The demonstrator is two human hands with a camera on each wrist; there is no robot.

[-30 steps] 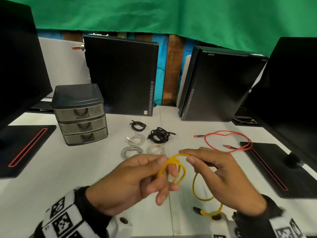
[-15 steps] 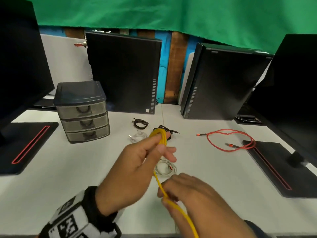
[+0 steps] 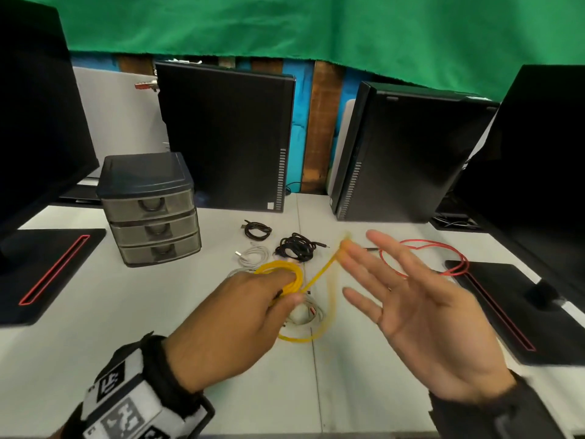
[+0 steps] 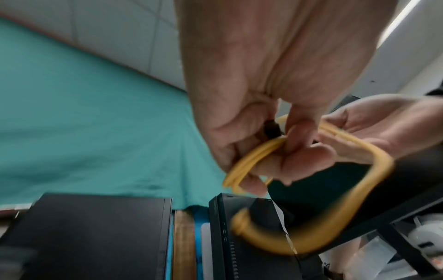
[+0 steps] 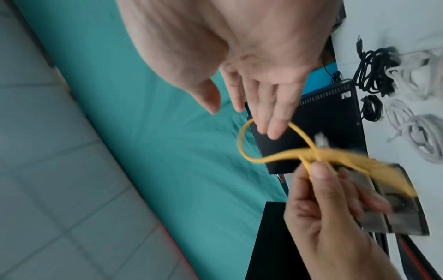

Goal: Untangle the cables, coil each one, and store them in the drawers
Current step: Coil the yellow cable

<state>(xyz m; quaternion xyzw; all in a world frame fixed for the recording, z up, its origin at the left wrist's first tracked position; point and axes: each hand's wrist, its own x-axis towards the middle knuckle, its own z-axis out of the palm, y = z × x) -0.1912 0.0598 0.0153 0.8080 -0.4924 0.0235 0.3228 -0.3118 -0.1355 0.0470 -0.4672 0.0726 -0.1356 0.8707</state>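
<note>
Head: one yellow cable (image 3: 281, 274), three drawers (image 3: 152, 229).

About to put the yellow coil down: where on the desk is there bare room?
Bare table lies in front of the drawer unit, beside the left monitor base. Crowded: white cables and black cables mid-desk, red cable right.

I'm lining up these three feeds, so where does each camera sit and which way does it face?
Head: on the head, looking forward and down at the white desk; both hands show.
Left wrist: along the left hand gripping the yellow cable, towards the green curtain.
Right wrist: along the open right hand, fingers straight.
Shared: all three show the yellow cable and both hands.
</note>
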